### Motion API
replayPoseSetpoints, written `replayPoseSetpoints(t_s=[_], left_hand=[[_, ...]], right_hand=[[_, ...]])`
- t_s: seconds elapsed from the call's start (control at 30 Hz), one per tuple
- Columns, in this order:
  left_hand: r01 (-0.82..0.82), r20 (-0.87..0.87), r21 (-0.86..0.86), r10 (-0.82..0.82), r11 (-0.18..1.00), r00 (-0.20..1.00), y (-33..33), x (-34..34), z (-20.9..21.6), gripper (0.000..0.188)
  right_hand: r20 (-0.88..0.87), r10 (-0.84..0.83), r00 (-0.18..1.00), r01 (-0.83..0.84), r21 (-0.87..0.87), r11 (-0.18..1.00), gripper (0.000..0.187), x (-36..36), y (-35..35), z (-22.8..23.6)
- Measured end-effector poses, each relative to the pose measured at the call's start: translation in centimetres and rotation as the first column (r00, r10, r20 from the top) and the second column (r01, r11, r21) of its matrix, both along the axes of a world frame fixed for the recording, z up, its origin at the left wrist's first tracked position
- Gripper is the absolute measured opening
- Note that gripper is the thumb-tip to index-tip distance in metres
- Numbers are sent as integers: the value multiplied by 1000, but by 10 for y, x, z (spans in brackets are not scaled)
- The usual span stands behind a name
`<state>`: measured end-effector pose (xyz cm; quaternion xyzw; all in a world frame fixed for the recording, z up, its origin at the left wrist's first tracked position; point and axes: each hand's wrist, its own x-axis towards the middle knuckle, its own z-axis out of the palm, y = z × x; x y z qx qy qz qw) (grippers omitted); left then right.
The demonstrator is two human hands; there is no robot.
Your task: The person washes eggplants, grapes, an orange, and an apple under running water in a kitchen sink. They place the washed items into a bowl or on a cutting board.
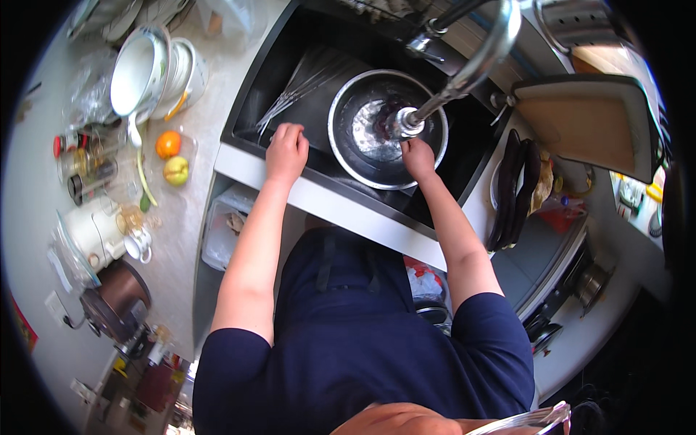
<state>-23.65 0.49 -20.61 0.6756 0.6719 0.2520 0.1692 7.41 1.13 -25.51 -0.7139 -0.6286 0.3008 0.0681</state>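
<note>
Left hand: loosely curled at the sink's near edge; grip not determinable. Right hand: curled over the basin at 5 o'clock; grip hidden. Basin placement beneath faucet appears complete; remaining work cannot be determined.

Dk navy top, short slvs, dk straps, clear-rimmed specs
</note>
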Motion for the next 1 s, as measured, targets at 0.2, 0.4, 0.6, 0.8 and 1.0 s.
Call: replayPoseSetpoints(t_s=[0.2, 0.4, 0.6, 0.8, 1.0], left_hand=[[-91, -107, 2, 91, 996, 990, -2, 5, -12, 8], [-111, -139, 45, 116, 993, 983, -4, 5, -18, 3], [-114, -185, 22, 116, 993, 976, -5, 6, -16, 3], [-93, -175, 16, 95, 996, 980, -2, 7, -17, 4], [-98, -178, 3, 97, 995, 979, -2, 7, -17, 6]], right_hand=[[-578, -473, 665, 346, -324, 881, 29, 29, 15, -42], [-314, -949, 23, 482, -828, 286, 45, 48, 22, -79], [-198, -889, 414, 473, -787, 396, 35, 37, 16, -119], [-19, -463, 886, 446, -231, 865, 30, 43, 5, -181], [-443, -441, 781, 488, -9, 873, 66, -45, 17, -91]])
